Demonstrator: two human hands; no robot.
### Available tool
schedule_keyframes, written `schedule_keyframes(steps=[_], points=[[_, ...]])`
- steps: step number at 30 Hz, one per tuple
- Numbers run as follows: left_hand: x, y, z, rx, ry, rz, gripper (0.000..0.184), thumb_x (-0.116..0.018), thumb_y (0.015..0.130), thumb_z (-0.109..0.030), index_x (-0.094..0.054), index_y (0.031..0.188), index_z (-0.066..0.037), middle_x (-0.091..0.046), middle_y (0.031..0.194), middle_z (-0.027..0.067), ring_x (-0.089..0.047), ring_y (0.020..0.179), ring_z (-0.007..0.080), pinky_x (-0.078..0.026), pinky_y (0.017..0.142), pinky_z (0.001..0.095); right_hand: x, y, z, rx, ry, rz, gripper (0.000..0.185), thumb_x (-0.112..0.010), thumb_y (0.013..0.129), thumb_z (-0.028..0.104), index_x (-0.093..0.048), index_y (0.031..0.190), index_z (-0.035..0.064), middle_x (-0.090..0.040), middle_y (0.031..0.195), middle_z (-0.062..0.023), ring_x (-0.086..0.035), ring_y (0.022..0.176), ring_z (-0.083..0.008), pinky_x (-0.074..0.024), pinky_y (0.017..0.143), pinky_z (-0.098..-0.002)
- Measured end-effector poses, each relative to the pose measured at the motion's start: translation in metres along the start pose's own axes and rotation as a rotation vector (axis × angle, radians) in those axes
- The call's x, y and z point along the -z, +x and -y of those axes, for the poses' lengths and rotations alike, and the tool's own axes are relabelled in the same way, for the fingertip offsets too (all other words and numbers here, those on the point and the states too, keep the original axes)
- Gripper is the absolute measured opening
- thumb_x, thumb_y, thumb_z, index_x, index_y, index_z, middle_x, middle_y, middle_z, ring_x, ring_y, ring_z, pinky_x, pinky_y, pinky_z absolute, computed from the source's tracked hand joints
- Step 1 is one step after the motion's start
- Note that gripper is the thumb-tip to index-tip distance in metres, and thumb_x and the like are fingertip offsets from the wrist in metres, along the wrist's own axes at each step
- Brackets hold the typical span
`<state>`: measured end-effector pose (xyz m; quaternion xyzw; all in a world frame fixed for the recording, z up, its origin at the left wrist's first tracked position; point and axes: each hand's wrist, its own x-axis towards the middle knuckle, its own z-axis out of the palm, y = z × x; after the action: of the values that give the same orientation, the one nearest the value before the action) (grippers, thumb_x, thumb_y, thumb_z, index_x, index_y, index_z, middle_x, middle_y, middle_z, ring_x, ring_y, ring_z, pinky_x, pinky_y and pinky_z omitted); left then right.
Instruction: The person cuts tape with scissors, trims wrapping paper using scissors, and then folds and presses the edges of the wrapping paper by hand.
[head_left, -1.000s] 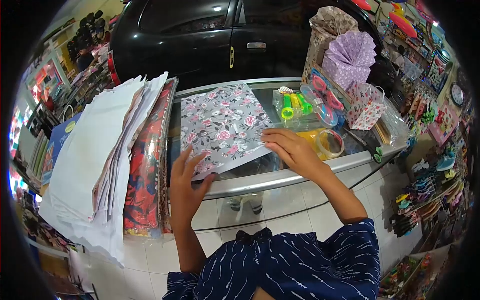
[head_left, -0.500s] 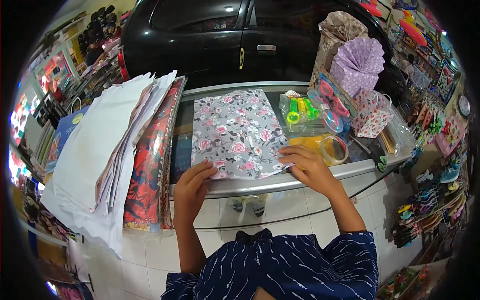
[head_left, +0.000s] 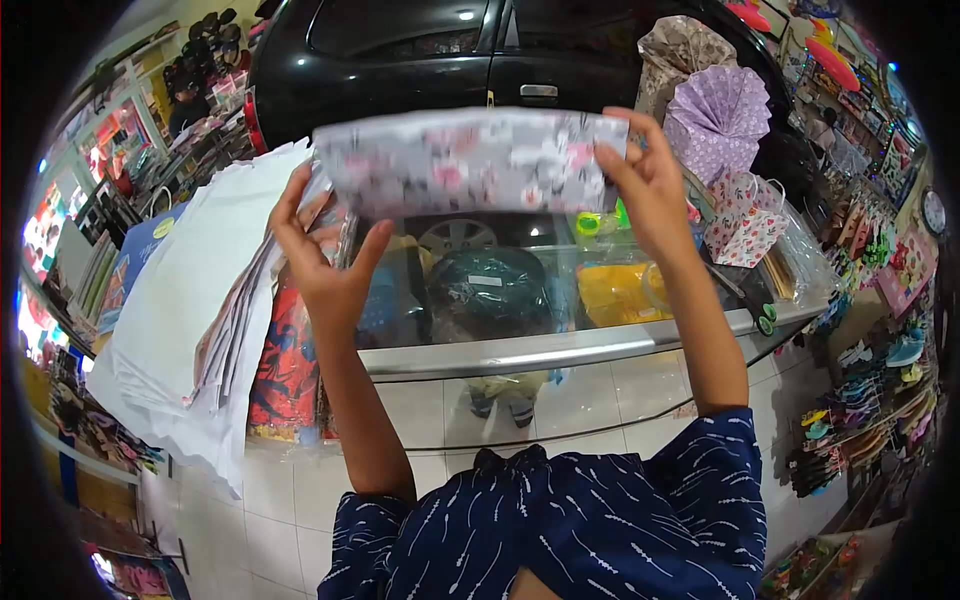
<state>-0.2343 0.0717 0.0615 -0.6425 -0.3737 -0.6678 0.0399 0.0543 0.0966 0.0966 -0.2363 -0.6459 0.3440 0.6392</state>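
Note:
A sheet of grey floral wrapping paper (head_left: 470,165) with pink roses is raised above the glass counter (head_left: 450,355). It is seen tilted as a wide, shallow band and is slightly blurred. At its right end, my right hand (head_left: 650,185) pinches the edge, thumb in front and fingers behind. My left hand (head_left: 325,250) is just below the paper's left end, with thumb and fingers spread apart. Whether its fingertips touch the paper is hard to see.
A stack of white-backed paper sheets (head_left: 200,270) lies left, over red patterned sheets (head_left: 285,370). To the right are a purple paper fan (head_left: 718,125), a small cherry-print bag (head_left: 745,225), scissors (head_left: 765,318) and a tape roll (head_left: 658,290). A black car (head_left: 400,80) stands behind.
The floral paper has gone from lying flat on the counter to being held up and tilted. Both hands have risen with it, and the left hand's fingers have spread.

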Motion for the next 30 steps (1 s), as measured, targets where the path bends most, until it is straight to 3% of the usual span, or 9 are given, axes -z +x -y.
schedule_keyframes(steps=[4, 7, 10, 12, 19, 23, 26, 27, 30], points=[[-0.031, 0.016, 0.042, -0.115, 0.062, 0.106, 0.054, -0.072, 0.078, -0.010, -0.042, 0.123, -0.001, -0.054, 0.117, 0.0103, -0.058, 0.095, 0.0131, -0.046, 0.078, 0.0222, 0.010, 0.047, 0.021, -0.002, 0.235, -0.053, 0.040, -0.061, 0.087, 0.007, -0.045, 0.123, 0.0041, -0.066, 0.100, -0.0108, -0.061, 0.092, -0.0128, -0.0494, 0.080, -0.0270], [-0.040, 0.037, 0.056, 0.325, -0.435, 0.469, 0.034, -0.067, 0.083, -0.009, -0.052, 0.112, 0.002, -0.062, 0.104, 0.0078, -0.059, 0.091, 0.0108, -0.046, 0.078, 0.0211, 0.022, 0.081, 0.028, 0.021, 0.229, -0.147, 0.038, -0.061, 0.087, 0.012, -0.046, 0.122, 0.0063, -0.064, 0.103, -0.0082, -0.060, 0.091, -0.0127, -0.0487, 0.079, -0.0272], [-0.049, 0.045, 0.029, 0.399, -0.645, 0.254, 0.019, -0.062, 0.087, -0.006, -0.056, 0.102, 0.003, -0.065, 0.094, 0.0067, -0.059, 0.088, 0.0087, -0.046, 0.077, 0.0205, 0.038, 0.091, 0.031, -0.032, 0.272, -0.175, 0.040, -0.061, 0.088, 0.018, -0.045, 0.122, 0.0075, -0.061, 0.106, -0.0069, -0.058, 0.093, -0.0141, -0.0479, 0.079, -0.0296], [-0.049, 0.045, 0.032, 0.392, -0.622, 0.207, 0.019, -0.060, 0.088, -0.006, -0.055, 0.104, 0.004, -0.064, 0.101, 0.0095, -0.059, 0.089, 0.0085, -0.046, 0.077, 0.0200, 0.049, 0.081, 0.026, -0.125, 0.446, -0.062, 0.045, -0.064, 0.085, 0.021, -0.042, 0.121, 0.0063, -0.059, 0.107, -0.0083, -0.058, 0.093, -0.0161, -0.0493, 0.075, -0.0319], [-0.035, 0.013, 0.037, 0.533, -0.546, 0.140, 0.019, -0.058, 0.090, -0.009, -0.055, 0.104, 0.004, -0.064, 0.099, 0.0080, -0.058, 0.087, 0.0080, -0.045, 0.075, 0.0195, 0.037, -0.009, -0.019, -0.342, -0.205, 0.222, 0.085, -0.069, 0.080, 0.016, -0.010, 0.140, 0.0107, -0.047, 0.121, -0.0167, -0.058, 0.089, -0.0151, -0.0489, 0.071, -0.0277], [-0.026, -0.011, 0.075, 0.628, -0.177, 0.218, 0.027, -0.063, 0.086, -0.014, -0.055, 0.107, 0.001, -0.062, 0.097, 0.0076, -0.056, 0.083, 0.0095, -0.044, 0.070, 0.0218, 0.020, -0.035, -0.020, -0.496, -0.206, 0.213, 0.081, -0.069, 0.076, 0.000, -0.020, 0.139, 0.0114, -0.043, 0.119, -0.0103, -0.056, 0.081, -0.0097, -0.0471, 0.072, -0.0222], [-0.028, -0.036, 0.068, 0.068, 0.420, 0.112, 0.039, -0.066, 0.083, -0.015, -0.051, 0.115, 0.000, -0.057, 0.107, 0.0119, -0.055, 0.095, 0.0170, -0.046, 0.077, 0.0290, 0.024, -0.041, -0.052, -0.255, -0.206, 0.196, 0.079, -0.070, 0.073, 0.000, -0.025, 0.136, 0.0120, -0.044, 0.123, -0.0154, -0.053, 0.082, -0.0091, -0.0466, 0.067, -0.0231], [-0.025, -0.037, 0.065, 0.111, 0.317, 0.237, 0.052, -0.069, 0.080, -0.016, -0.045, 0.123, -0.001, -0.049, 0.121, 0.0175, -0.050, 0.109, 0.0279, -0.043, 0.089, 0.0359, 0.020, -0.040, -0.047, -0.229, -0.234, 0.141, 0.072, -0.067, 0.074, -0.002, -0.029, 0.133, 0.0094, -0.047, 0.120, -0.0140, -0.050, 0.079, -0.0080, -0.0455, 0.067, -0.0222], [-0.026, -0.027, -0.003, 0.494, -0.313, 0.449, 0.062, -0.069, 0.079, -0.016, -0.038, 0.131, -0.001, -0.043, 0.129, 0.0195, -0.045, 0.118, 0.0325, -0.036, 0.099, 0.0371, 0.012, -0.023, -0.026, -0.135, -0.110, 0.146, 0.068, -0.065, 0.077, -0.002, -0.028, 0.133, 0.0074, -0.050, 0.118, -0.0132, -0.052, 0.083, -0.0087, -0.0456, 0.070, -0.0229]])
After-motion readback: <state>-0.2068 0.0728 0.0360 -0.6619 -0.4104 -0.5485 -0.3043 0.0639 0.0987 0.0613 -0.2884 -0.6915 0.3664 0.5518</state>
